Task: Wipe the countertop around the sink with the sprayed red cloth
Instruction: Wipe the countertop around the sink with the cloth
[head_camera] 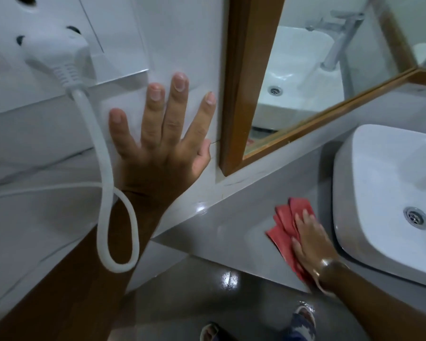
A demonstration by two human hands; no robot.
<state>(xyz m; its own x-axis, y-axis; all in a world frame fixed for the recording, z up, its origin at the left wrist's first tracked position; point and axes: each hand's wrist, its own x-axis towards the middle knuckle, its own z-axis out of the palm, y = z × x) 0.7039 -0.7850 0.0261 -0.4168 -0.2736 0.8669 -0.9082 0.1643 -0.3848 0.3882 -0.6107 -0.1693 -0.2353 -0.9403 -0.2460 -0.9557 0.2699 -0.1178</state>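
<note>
The red cloth [284, 226] lies flat on the grey countertop [234, 227], just left of the white sink basin [379, 183]. My right hand [310, 239] presses down on the cloth with its fingers spread over it; a bangle circles the wrist. My left hand [162, 134] rests open, palm flat and fingers apart, against the white tiled wall [182, 40] left of the mirror. It holds nothing.
A wood-framed mirror [305, 82] stands behind the counter and reflects the basin and tap. A white plug and looping cable [103, 193] hang from a wall socket at the left. The sink drain [415, 217] shows at right. Below are a glossy floor and feet [303, 321].
</note>
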